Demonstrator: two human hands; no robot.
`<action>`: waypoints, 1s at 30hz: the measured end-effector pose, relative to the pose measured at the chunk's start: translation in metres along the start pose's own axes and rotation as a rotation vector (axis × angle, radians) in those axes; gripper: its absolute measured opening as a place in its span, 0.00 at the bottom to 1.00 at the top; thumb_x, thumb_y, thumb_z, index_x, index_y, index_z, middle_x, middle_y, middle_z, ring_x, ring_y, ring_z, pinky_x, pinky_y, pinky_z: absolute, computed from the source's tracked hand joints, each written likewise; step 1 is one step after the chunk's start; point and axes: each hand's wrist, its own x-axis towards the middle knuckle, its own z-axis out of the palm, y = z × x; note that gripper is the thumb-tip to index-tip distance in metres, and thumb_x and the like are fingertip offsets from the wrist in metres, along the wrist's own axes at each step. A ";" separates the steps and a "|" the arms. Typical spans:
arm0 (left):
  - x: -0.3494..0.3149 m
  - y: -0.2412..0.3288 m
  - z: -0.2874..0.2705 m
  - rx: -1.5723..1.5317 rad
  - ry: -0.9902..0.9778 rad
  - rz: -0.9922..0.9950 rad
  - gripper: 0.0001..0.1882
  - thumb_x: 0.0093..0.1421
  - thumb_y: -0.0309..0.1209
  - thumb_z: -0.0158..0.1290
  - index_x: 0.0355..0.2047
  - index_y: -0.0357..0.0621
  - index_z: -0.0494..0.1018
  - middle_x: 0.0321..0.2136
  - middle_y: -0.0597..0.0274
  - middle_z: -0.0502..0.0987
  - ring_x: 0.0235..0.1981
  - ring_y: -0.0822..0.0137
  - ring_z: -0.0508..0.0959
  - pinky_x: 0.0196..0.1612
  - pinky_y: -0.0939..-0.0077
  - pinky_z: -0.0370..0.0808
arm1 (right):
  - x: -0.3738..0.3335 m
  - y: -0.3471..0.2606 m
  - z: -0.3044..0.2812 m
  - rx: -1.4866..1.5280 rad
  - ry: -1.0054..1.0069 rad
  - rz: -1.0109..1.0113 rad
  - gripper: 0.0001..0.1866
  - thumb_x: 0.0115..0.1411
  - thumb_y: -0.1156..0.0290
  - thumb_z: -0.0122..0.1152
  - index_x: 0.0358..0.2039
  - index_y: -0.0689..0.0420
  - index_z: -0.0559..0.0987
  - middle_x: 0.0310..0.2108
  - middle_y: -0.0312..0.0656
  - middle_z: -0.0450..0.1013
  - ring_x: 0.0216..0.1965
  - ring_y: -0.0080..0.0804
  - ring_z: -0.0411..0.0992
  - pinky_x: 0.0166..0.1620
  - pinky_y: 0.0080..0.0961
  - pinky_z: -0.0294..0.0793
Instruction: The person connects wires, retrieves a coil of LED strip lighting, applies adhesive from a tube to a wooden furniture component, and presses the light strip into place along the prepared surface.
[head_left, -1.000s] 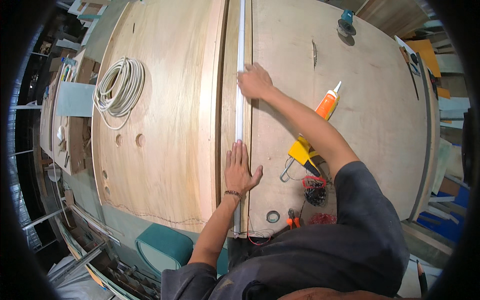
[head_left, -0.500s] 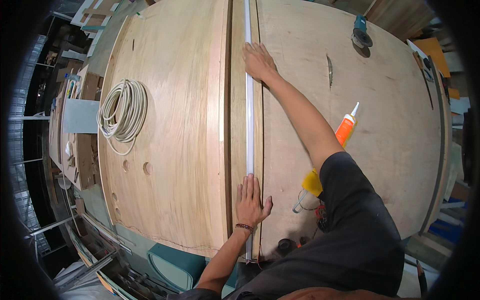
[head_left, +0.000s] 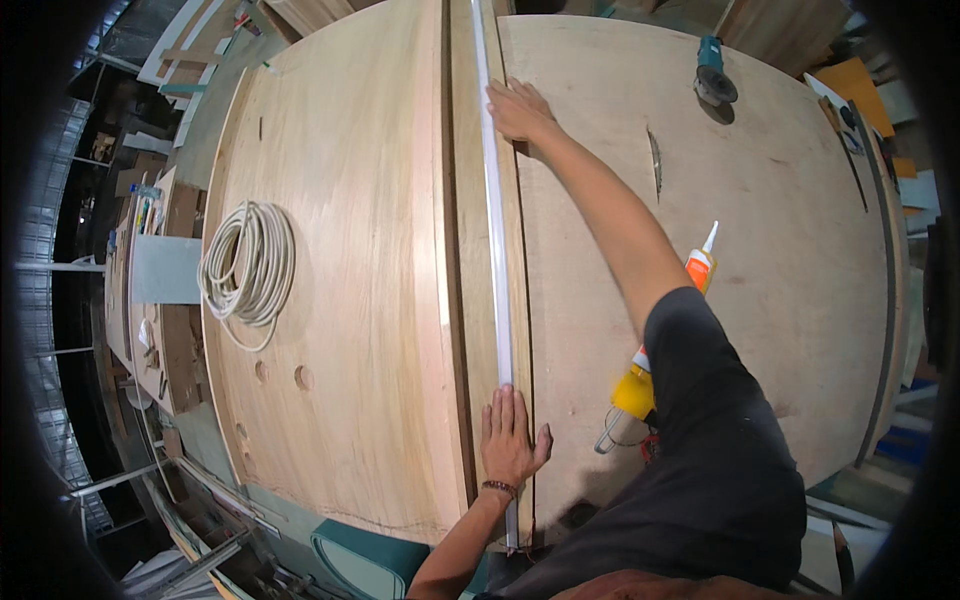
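Note:
A long, narrow white strip (head_left: 496, 240) runs away from me along a wooden channel, beside the raised edge of the left panel. Thin wires (head_left: 528, 540) show at its near end. My left hand (head_left: 512, 445) lies flat on the near part of this strip, fingers pointing away and thumb out to the right. Farther along, my right hand (head_left: 520, 110) is stretched across with its fingertips on the strip, holding nothing. Under my right arm, partly hidden, lies a sealant cartridge (head_left: 700, 265) with a white nozzle, in a gun with a yellow part (head_left: 632, 392).
A cable coil (head_left: 245, 265) rests on the left wooden panel (head_left: 360, 250), which has several round holes. An angle grinder (head_left: 714, 75) sits at the far right of the right panel (head_left: 590, 60), beyond a slit (head_left: 654, 160). A green bin-like object (head_left: 365, 560) stands below the near edge.
The view has shifted, so the scene sits lower in the picture. My right hand has slid farther away along the strip, while my left hand stays about where it was on it.

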 end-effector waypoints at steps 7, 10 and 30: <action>-0.002 -0.003 0.008 0.035 -0.026 -0.012 0.39 0.62 0.44 0.53 0.66 0.28 0.60 0.69 0.38 0.57 0.72 0.43 0.55 0.71 0.45 0.52 | 0.076 -0.003 0.006 -0.216 -0.169 0.036 0.26 0.67 0.63 0.48 0.64 0.53 0.69 0.69 0.39 0.62 0.72 0.48 0.53 0.71 0.54 0.50; -0.004 -0.003 0.014 0.032 -0.038 -0.017 0.39 0.62 0.45 0.53 0.65 0.28 0.60 0.69 0.37 0.58 0.71 0.42 0.56 0.71 0.44 0.51 | 0.071 0.005 0.017 -0.176 -0.120 0.036 0.25 0.67 0.64 0.47 0.64 0.50 0.69 0.69 0.37 0.61 0.72 0.47 0.53 0.71 0.57 0.47; 0.287 -0.021 -0.037 0.061 0.303 0.062 0.45 0.67 0.54 0.46 0.70 0.27 0.51 0.71 0.36 0.52 0.73 0.45 0.51 0.74 0.53 0.46 | 0.067 0.002 0.027 -0.045 0.006 0.066 0.31 0.60 0.72 0.49 0.66 0.54 0.67 0.69 0.39 0.61 0.73 0.45 0.52 0.73 0.57 0.42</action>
